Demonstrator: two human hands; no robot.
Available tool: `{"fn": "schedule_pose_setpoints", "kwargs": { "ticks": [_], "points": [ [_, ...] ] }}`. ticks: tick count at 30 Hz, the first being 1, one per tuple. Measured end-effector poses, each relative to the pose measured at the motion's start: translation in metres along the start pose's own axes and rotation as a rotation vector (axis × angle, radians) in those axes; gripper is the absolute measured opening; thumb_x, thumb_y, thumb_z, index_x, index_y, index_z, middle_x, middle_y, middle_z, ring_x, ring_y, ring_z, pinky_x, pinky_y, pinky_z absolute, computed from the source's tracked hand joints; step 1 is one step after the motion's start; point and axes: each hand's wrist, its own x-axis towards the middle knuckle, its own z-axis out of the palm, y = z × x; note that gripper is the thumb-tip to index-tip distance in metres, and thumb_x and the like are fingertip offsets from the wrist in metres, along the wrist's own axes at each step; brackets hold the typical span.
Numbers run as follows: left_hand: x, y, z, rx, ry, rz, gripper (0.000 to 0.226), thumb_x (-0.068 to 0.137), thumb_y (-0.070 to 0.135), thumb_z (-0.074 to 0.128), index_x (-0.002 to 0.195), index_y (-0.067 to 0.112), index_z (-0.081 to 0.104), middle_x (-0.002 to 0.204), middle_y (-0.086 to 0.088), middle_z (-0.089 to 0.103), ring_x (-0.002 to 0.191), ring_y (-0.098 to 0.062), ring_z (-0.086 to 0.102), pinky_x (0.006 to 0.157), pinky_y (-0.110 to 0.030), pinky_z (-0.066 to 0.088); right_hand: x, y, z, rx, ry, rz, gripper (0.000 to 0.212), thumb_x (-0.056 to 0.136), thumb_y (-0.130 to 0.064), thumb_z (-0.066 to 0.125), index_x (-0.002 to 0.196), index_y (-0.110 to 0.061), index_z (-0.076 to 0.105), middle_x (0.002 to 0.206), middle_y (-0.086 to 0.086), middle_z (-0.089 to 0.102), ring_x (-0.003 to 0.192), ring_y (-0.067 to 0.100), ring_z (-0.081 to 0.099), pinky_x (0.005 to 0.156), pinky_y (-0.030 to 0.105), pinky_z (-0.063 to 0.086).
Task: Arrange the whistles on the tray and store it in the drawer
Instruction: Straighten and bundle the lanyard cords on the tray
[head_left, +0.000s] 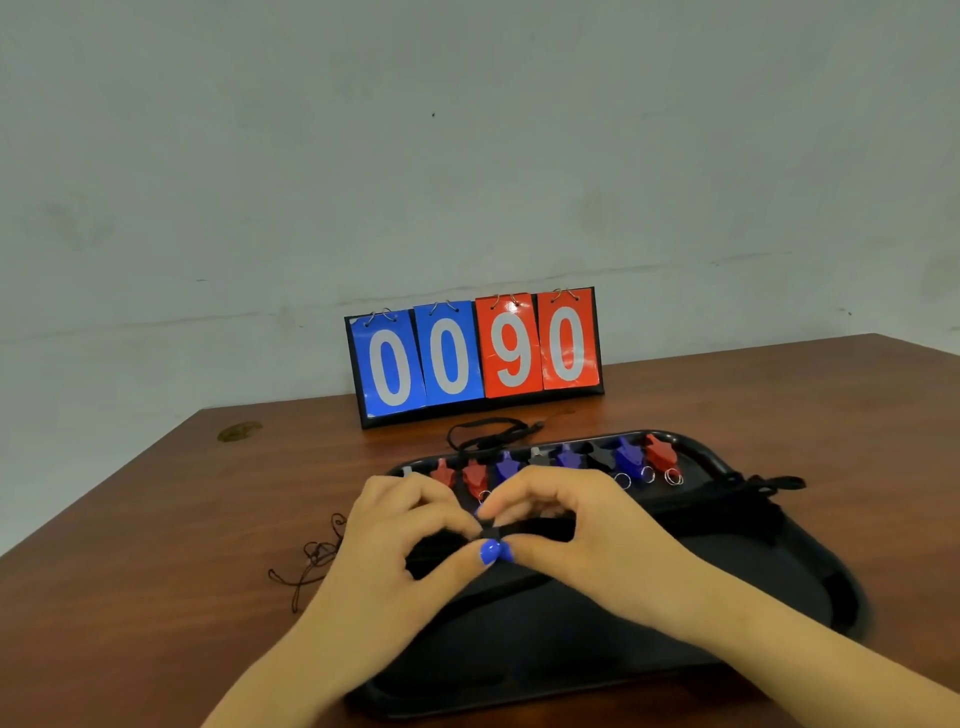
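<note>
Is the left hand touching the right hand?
Touching. In the head view, the left hand thumb tip meets the right hand thumb over a small black piece.

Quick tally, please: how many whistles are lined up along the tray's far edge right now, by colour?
Red whistles: 3
Blue whistles: 3
Black whistles: 2
Total: 8
Not counted: one part-hidden item at the row's left end, and the small black piece that the left hand and right hand pinch.

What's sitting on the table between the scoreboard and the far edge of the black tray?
In the head view, a black lanyard lies looped on the bare wooden table between the flip scoreboard and the tray rim.
</note>
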Motion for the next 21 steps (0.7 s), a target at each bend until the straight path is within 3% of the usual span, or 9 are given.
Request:
{"fn": "schedule_pose_setpoints", "kwargs": {
  "ticks": [2, 5, 7, 9, 12, 21],
  "points": [
    [-0.001, -0.002, 0.002, 0.014, -0.015, 0.003, 0.049, 0.071, 0.078, 0.039, 0.085, 0.038, 0.062, 0.100, 0.021, 0.052, 0.104, 0.002, 0.038, 0.086, -0.006, 0.026, -0.001, -0.001, 0.002, -0.039, 0.001, -0.002, 0.041, 0.084, -0.009, 0.064, 0.089, -0.048, 0.053, 0.088, -0.025, 0.061, 0.097, -0.015, 0.055, 0.087, -0.002, 0.036],
    [0.000, -0.003, 0.002, 0.046, -0.011, 0.020, 0.028, 0.076, 0.062, 0.047, 0.082, 0.038, 0.060, 0.101, 0.024, 0.050, 0.105, 0.003, 0.037, 0.087, -0.004, 0.024, 0.000, 0.002, 0.003, -0.076, -0.035, 0.008, 0.033, 0.086, -0.014, 0.062, 0.097, -0.044, 0.054, 0.085, -0.018, 0.062, 0.092, -0.010, 0.057, 0.085, 0.005, 0.041],
    [0.000, -0.004, 0.000, 0.100, -0.002, 0.061, 0.023, 0.079, 0.059, 0.046, 0.083, 0.041, 0.058, 0.102, 0.027, 0.048, 0.107, 0.003, 0.036, 0.089, -0.014, 0.029, -0.001, 0.002, 0.003, -0.085, -0.099, 0.021, 0.024, 0.088, -0.020, 0.060, 0.106, -0.035, 0.057, 0.085, -0.012, 0.062, 0.085, -0.004, 0.058, 0.079, 0.011, 0.046],
    [0.000, -0.006, -0.003, 0.176, 0.016, 0.104, 0.018, 0.081, 0.054, 0.046, 0.084, 0.040, 0.057, 0.103, 0.029, 0.046, 0.108, 0.004, 0.035, 0.083, -0.025, 0.036, -0.002, 0.002, 0.004, -0.090, -0.146, 0.013, 0.018, 0.090, -0.026, 0.057, 0.107, -0.029, 0.060, 0.090, -0.009, 0.062, 0.085, 0.003, 0.058, 0.078, 0.019, 0.049],
    [0.001, -0.007, -0.009, 0.203, 0.040, 0.119, 0.012, 0.082, 0.048, 0.047, 0.083, 0.040, 0.055, 0.104, 0.030, 0.045, 0.109, 0.006, 0.034, 0.079, -0.025, 0.037, -0.002, 0.001, 0.004, -0.158, -0.142, -0.002, 0.018, 0.094, -0.034, 0.049, 0.104, -0.025, 0.062, 0.090, -0.002, 0.063, 0.083, 0.012, 0.058, 0.078, 0.028, 0.049],
    [0.001, -0.003, -0.011, 0.064, 0.089, 0.017, 0.018, 0.083, 0.047, 0.043, 0.069, 0.039, 0.052, 0.098, 0.026, 0.051, 0.106, 0.000, 0.041, 0.086, -0.021, 0.031, -0.003, 0.000, -0.005, -0.316, -0.125, -0.018, 0.027, 0.097, -0.040, 0.035, 0.080, -0.030, 0.053, 0.077, 0.003, 0.059, 0.069, 0.015, 0.052, 0.070, 0.026, 0.044]
  ]
}}
